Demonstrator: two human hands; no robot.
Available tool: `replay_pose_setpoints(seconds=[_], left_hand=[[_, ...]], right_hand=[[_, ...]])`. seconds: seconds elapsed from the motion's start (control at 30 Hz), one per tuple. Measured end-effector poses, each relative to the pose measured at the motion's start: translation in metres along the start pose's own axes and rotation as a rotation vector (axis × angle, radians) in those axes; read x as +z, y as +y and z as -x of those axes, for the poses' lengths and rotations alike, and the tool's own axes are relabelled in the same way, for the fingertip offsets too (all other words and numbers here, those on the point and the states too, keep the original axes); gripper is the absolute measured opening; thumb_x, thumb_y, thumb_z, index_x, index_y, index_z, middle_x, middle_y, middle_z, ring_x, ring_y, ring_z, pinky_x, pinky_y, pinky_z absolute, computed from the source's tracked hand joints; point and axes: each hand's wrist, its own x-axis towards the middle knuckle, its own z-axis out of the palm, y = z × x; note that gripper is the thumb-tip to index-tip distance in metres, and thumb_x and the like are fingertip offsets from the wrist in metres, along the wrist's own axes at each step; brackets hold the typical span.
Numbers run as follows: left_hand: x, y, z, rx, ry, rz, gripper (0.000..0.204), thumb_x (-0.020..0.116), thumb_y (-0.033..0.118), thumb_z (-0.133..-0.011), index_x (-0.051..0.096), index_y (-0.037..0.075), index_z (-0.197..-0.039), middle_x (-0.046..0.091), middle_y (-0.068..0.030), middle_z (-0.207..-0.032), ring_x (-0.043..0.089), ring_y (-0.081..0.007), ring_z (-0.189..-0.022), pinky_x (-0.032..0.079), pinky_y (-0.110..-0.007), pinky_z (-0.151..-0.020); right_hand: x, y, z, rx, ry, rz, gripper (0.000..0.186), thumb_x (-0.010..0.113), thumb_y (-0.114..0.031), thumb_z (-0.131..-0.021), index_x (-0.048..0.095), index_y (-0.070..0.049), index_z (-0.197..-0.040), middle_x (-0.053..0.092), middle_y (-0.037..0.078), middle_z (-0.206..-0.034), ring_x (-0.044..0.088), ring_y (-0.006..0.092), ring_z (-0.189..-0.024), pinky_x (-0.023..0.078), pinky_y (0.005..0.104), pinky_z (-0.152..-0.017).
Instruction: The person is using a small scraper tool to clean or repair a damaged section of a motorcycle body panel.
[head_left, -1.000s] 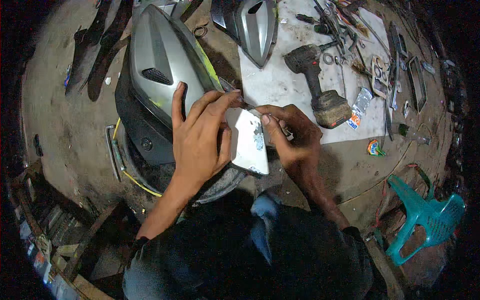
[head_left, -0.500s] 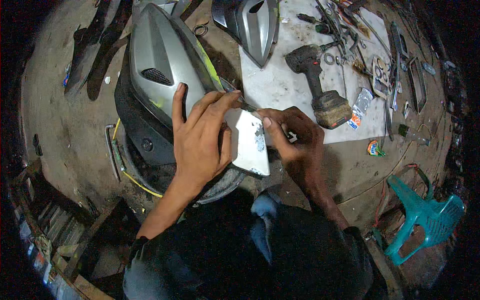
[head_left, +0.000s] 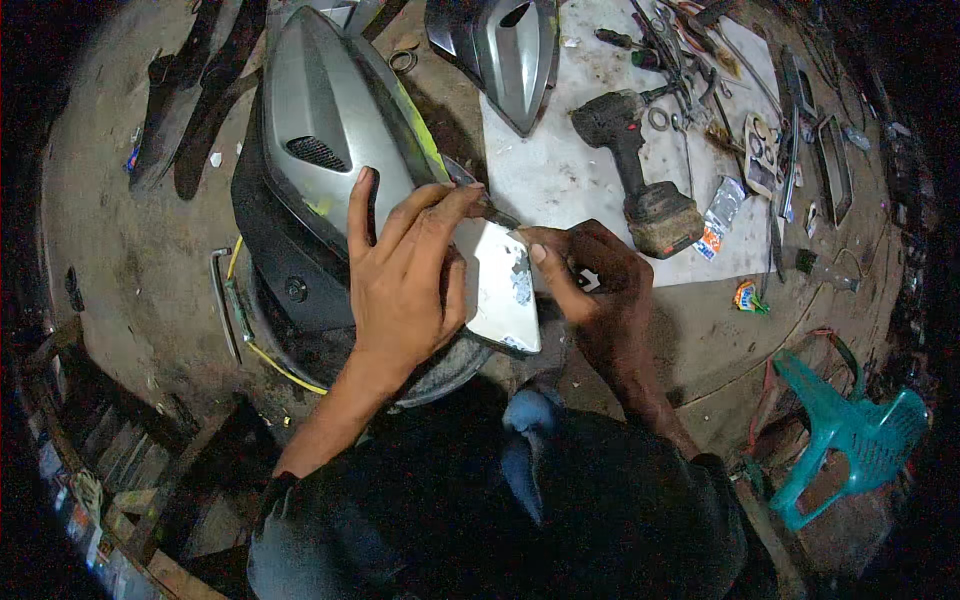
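A silver motorcycle fairing panel with a mesh vent and yellow-green streaks lies over a black plastic body part. At its near end is a white piece with chipped patches. My left hand rests palm down across the fairing, index finger raised toward the vent, other fingertips curled over the edge above the white piece. My right hand is closed in a pinch at the white piece's upper right corner, thumb on top; anything small under its fingertips is hard to make out.
A black cordless power tool and a pile of tools lie on a white sheet. Another silver panel is behind, dark plastic parts at upper left, a bottle and broken teal plastic chair piece at right.
My right hand has shifted slightly right and down along the white piece's corner. My left hand keeps nearly the same grip and position.
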Motion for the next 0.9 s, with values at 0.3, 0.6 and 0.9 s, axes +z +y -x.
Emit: replay_pose_setpoints(seconds=[0.3, 0.6, 0.9], left_hand=[[0.001, -0.002, 0.002, 0.019, -0.019, -0.017, 0.059, 0.059, 0.002, -0.079, 0.062, 0.006, -0.138, 0.072, -0.0083, -0.128, 0.063, -0.0295, -0.127, 0.019, -0.063, -0.128], [0.001, 0.003, -0.004, 0.004, -0.028, 0.013, 0.056, 0.058, 0.001, -0.082, 0.062, 0.005, -0.137, 0.074, -0.0072, -0.125, 0.063, -0.0294, -0.128, 0.019, -0.062, -0.128], [-0.001, 0.001, -0.001, -0.004, -0.029, 0.0, 0.053, 0.057, 0.001, -0.083, 0.064, 0.005, -0.136, 0.073, -0.0082, -0.126, 0.063, -0.0291, -0.128, 0.018, -0.062, -0.128]], right_hand=[[-0.003, 0.0, 0.007, 0.031, -0.024, -0.008, 0.019, 0.073, -0.012, -0.097, 0.082, -0.01, -0.114, 0.072, 0.011, -0.089, 0.071, 0.0216, -0.08, 0.056, 0.0345, -0.075], [0.003, 0.001, 0.022, 0.119, -0.019, -0.198, 0.018, 0.072, -0.009, -0.098, 0.081, -0.004, -0.112, 0.07, 0.006, -0.086, 0.067, 0.013, -0.081, 0.052, 0.0303, -0.07], [0.01, 0.003, 0.012, 0.136, 0.054, -0.193, 0.021, 0.074, -0.016, -0.099, 0.079, -0.004, -0.115, 0.076, 0.008, -0.087, 0.066, 0.0118, -0.084, 0.054, 0.0303, -0.076]])
